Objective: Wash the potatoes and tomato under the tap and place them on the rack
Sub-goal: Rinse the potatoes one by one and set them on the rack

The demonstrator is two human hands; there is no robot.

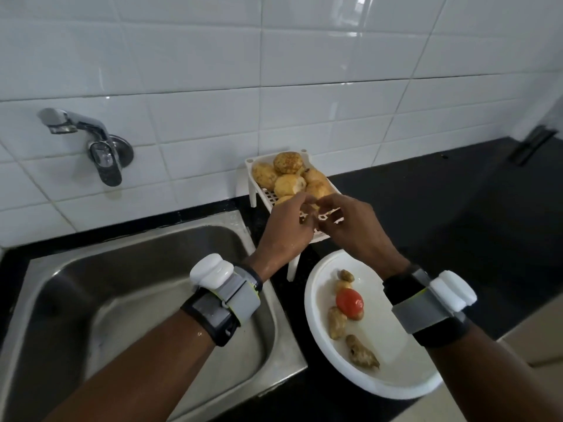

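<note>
Soft, even daylight, glare on wall tiles (335, 35), slight blur, wide-angle curvature at edges.

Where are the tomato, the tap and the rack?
tomato (349, 302): head view, middle of its red top.
tap (62, 121): head view, on the spout.
rack (267, 197): head view, bare grid by its left edge.

Pile of round yellow-brown potatoes (289, 184) heaped at the far end of a white slotted rack (252, 190) on short legs, centre, red tomato (349, 303) lying near right on a white plate (396, 354) among small knobbly brown potatoes (336, 322), chrome tap (76, 126) on the wall, far left.
</note>
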